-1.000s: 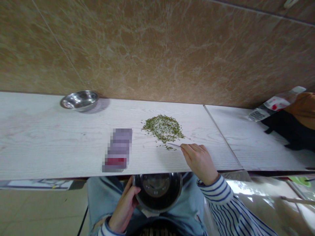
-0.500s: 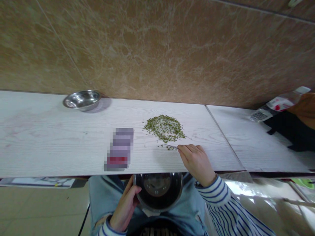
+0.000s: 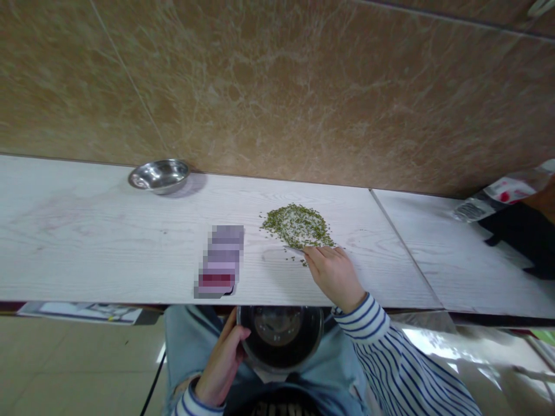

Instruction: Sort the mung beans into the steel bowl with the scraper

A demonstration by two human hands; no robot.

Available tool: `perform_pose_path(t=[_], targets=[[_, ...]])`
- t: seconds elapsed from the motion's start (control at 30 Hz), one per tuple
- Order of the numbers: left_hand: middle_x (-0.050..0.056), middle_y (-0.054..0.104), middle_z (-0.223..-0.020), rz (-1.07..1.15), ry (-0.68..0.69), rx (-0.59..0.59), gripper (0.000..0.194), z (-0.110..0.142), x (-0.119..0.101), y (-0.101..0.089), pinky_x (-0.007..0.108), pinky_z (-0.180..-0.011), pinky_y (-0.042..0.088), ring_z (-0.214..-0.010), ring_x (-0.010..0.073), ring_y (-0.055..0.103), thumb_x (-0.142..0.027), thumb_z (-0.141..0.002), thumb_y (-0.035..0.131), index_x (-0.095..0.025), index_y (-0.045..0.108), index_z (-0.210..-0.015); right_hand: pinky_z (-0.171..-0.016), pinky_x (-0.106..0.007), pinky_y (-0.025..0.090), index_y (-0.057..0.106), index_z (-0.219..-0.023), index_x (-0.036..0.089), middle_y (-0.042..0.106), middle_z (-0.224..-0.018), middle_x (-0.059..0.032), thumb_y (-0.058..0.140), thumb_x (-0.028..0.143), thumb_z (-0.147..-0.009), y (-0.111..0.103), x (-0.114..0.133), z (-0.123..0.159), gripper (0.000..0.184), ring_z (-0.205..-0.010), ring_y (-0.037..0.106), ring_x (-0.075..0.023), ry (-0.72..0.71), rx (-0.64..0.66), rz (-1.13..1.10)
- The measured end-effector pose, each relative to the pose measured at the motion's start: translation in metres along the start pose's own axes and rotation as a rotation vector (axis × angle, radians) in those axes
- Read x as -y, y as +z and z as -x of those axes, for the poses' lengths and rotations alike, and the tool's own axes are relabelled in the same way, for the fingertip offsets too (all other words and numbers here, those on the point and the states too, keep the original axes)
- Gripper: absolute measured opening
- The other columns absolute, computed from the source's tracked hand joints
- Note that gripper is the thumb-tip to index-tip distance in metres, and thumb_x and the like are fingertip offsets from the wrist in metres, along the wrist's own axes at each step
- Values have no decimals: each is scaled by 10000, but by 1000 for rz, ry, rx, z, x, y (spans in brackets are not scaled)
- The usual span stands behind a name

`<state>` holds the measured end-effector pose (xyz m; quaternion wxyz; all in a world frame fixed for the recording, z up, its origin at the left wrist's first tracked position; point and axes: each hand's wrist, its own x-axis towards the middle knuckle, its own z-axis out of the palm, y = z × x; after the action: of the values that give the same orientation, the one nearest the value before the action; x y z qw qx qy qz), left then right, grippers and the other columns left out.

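Leftward, steel bowl sits near desk's back edge; blurred slab nearer front. Left hand grips dark bowl below front edge, seemingly steadying it. Green grains mid-desk; right hand pinches thin tool beside them, likely for control.

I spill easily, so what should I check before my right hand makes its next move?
1. Right hand has hold of the thin tool: ok.
2. Left hand has hold of the lap bowl: ok.
3. All the small green bits gathered in one patch: not ok, a few lie apart on the near side.
4. Pixelated flat item apart from the green bits: ok, bare tabletop between them.
5. Steel bowl away from the right hand: ok, it stands far to the left.
6. Lap bowl empty inside: cannot tell, too dark and reflective.
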<state>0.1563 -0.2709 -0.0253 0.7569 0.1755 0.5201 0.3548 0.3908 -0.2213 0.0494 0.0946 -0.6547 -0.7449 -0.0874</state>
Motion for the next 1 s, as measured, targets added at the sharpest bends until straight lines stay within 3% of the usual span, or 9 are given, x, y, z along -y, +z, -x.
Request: perform_pose_path(t=[0.23, 0.47, 0.6, 1.0], targets=[[19, 576, -1237, -12, 21, 33, 550, -5, 4, -6, 286, -739, 454, -1096, 219, 513, -189, -715, 512, -248, 449, -1258, -705, -282, 269, 585, -979, 219, 660, -801, -17, 431, 185, -903, -4, -2, -3, 175, -785, 557, -151, -64, 50, 25], [38, 611, -1183, -41, -10, 3, 587, -3, 2, -2, 280, -652, 447, -1045, 232, 545, -191, -699, 519, -238, 447, -1279, -732, -283, 265, 593, -922, 217, 656, -821, -16, 462, 153, -884, -11, -8, 6, 151, -803, 552, -143, -157, 93, -14], [26, 627, -1160, -29, -5, 18, 589, -5, 3, 1, 287, -684, 455, -1006, 220, 564, -186, -689, 532, -245, 460, -1271, -739, -281, 267, 599, -925, 214, 659, -826, -16, 455, 147, -888, -17, -10, 15, 164, -803, 555, -135, -193, 98, -39], [12, 662, -1022, -69, -48, 79, 540, -2, 8, 21, 271, -650, 440, -859, 181, 571, -174, -694, 511, -241, 488, -1230, -711, -279, 279, 607, -970, 192, 660, -796, -31, 437, 193, -900, -20, -28, 41, 184, -791, 567, -147, 38, 10, 68]])
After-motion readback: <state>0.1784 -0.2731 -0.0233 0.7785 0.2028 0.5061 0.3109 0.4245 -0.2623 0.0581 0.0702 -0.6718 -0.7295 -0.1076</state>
